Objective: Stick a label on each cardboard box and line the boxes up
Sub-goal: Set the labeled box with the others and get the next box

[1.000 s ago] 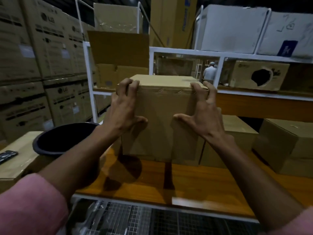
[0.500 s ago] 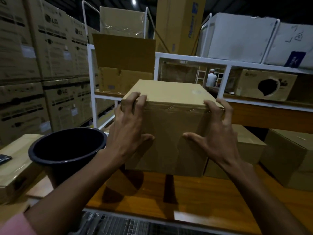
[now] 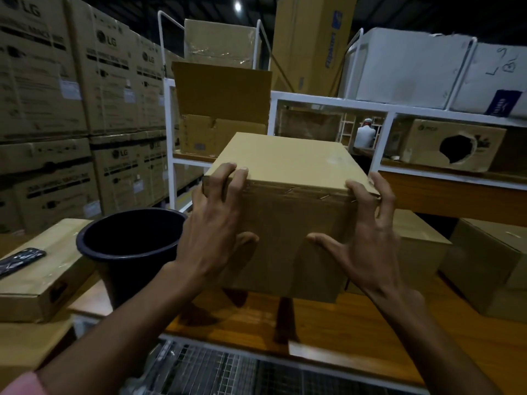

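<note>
A closed cardboard box sits at centre, held above the wooden desk; its contents are not visible. Its faces are plain matte brown board with sharp edges and staples along the near top seam. A round black bucket stands to the left, its interior dark. More cardboard boxes rest on the desk to the right. The left hand and right hand grip the near upper corners: fingers curl over the top edge, thumbs pressed on the near face.
</note>
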